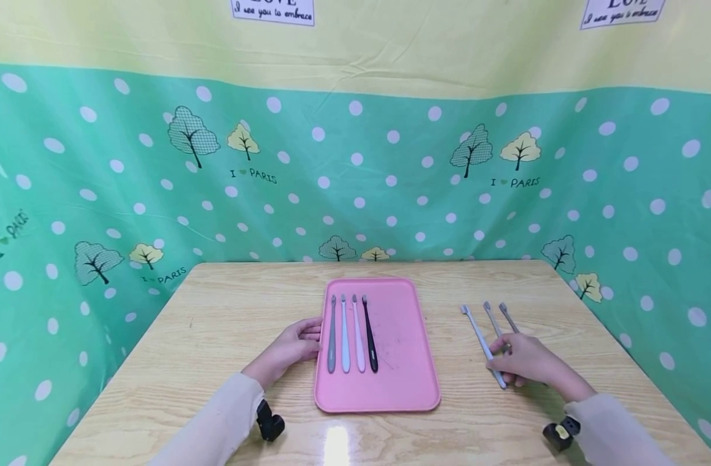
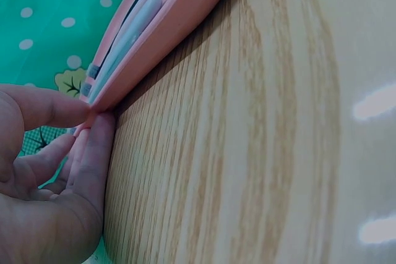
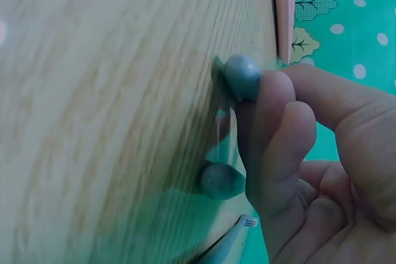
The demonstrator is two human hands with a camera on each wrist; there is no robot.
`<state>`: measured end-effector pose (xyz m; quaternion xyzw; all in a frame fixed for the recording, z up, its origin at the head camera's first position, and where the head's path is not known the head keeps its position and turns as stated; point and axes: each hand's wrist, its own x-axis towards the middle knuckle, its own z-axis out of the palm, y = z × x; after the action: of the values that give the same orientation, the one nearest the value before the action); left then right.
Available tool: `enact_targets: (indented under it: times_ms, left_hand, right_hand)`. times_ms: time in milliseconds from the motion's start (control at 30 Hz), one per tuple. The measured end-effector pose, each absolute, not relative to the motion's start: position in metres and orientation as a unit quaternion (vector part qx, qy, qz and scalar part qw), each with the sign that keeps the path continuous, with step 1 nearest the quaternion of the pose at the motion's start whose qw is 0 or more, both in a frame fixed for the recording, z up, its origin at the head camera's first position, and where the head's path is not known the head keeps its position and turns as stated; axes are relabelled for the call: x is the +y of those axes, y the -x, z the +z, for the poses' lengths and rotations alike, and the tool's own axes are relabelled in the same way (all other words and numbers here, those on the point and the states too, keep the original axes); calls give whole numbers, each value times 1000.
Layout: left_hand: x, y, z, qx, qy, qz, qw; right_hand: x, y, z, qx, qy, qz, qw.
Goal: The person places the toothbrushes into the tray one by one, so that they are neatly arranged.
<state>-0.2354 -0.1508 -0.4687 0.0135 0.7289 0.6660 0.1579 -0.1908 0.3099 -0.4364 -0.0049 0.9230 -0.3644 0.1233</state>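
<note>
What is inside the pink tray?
In the tray lie a grey toothbrush, a light blue one, a pink one and a black one. What lies under them is hidden.

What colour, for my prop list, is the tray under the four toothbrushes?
The tray is pink, clearest in the head view.

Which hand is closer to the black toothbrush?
The left hand. It touches the left edge of the pink tray, left of the black toothbrush. The right hand is farther off, right of the tray, holding a pale blue toothbrush.
</note>
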Motion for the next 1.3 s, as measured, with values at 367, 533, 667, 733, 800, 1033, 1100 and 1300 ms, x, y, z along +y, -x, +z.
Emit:
enact_targets:
  times_ms: [367, 533, 667, 733, 800, 1033, 1100, 1300]
  left_hand:
    - [-150, 237, -470, 727, -13, 669, 156]
    - [-150, 237, -469, 727, -10, 668, 156]
    - [-150, 236, -469, 728, -9, 668, 155]
    - [-150, 236, -469, 728, -10, 668, 155]
    - [-150, 236, -468, 727, -11, 669, 155]
    - [-149, 237, -469, 728, -9, 668, 154]
    - [-149, 236, -469, 728, -9, 668, 153]
    - [-149, 236, -469, 730, -7, 666, 153]
  right_hand:
    - [311, 192, -438, 918, 13, -375, 133]
    - [311, 191, -437, 915, 25, -380, 136]
    - [309, 192, -436, 916, 21, -377, 135]
    - [307, 192, -435, 917, 16, -375, 136]
    - [306, 193, -434, 917, 18, -375, 135]
    - [297, 198, -431, 913, 9, -384, 137]
    - [294, 200, -431, 908, 22, -392, 146]
    - [283, 208, -428, 891, 68, -418, 163]
